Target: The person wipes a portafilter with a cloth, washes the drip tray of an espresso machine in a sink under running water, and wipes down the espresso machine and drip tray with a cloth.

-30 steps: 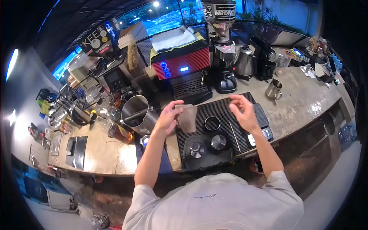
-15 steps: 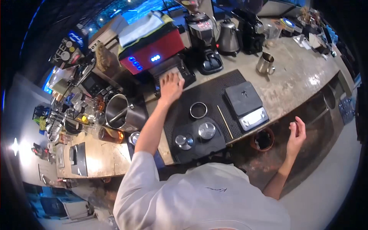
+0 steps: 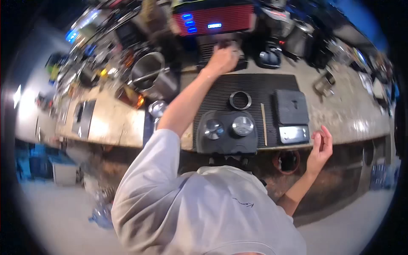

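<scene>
My left hand (image 3: 224,58) reaches over the drip tray (image 3: 207,52) of the red espresso machine (image 3: 216,19). Its fingers are blurred, and whether they hold anything is hidden. Beside the counter's front edge, my right hand (image 3: 321,148) hangs with its fingers loosely spread and nothing in it. Between the two lies a ribbed black mat (image 3: 263,85) with a dark ring (image 3: 240,100), a thin stick (image 3: 264,123) and a black scale (image 3: 291,108). A black stand (image 3: 227,142) at the mat's front holds two round metal tools.
A large steel container (image 3: 165,86) and an amber bottle (image 3: 129,97) stand left of the mat. On the right is a metal pitcher (image 3: 325,83). A grinder (image 3: 270,53) and a kettle (image 3: 297,40) are at the back. A pot (image 3: 286,162) sits below the counter edge.
The view has swung. My left hand went from holding a greyish cloth-like piece over the mat to the machine's drip tray. My right hand moved from above the mat to the counter's front edge.
</scene>
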Demonstrator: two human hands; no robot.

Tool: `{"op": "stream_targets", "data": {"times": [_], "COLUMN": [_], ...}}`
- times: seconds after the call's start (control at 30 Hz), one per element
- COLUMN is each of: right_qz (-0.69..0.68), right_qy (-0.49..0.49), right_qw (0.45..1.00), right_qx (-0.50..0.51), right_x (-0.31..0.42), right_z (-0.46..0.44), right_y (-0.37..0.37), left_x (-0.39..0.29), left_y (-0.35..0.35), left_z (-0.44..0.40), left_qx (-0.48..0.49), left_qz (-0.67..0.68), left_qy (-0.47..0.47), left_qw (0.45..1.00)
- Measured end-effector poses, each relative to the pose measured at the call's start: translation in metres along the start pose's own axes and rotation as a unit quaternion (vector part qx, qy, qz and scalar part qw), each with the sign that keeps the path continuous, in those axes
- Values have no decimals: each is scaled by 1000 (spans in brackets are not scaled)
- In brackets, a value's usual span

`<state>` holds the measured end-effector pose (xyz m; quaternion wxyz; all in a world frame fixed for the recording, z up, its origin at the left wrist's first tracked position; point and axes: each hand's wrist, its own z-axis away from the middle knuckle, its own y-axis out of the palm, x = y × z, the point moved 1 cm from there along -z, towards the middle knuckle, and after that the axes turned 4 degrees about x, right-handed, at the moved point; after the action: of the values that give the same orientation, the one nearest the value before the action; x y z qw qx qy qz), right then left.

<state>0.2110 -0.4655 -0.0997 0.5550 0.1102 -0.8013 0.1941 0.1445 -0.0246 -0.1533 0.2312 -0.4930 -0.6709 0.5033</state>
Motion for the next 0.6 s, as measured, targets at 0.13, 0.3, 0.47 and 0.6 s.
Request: {"op": "stream_targets", "data": {"times": [0.13,0.3,0.47,0.6], "right_qz": [-40,-45,103,317], "right_qy": [-42,-29,-216,-222], "right_qw": [996,991,892,835], "right_qx": [69,121,384,391], "right_x": [3,24,49,7], "right_z": [-7,-37,-97,-133], "right_y": [18,79,233,332], "left_x": [-60,-8,12,9], "left_y": [-141,-181,-133,-143], "left_z": [113,281,335,341], "left_qx": [-71,-59,-25,-36], "left_qz": [198,-2,-63,-93], "left_qy": [-133,-455,-471,-426], "left_qw": [969,889,880,899]}}
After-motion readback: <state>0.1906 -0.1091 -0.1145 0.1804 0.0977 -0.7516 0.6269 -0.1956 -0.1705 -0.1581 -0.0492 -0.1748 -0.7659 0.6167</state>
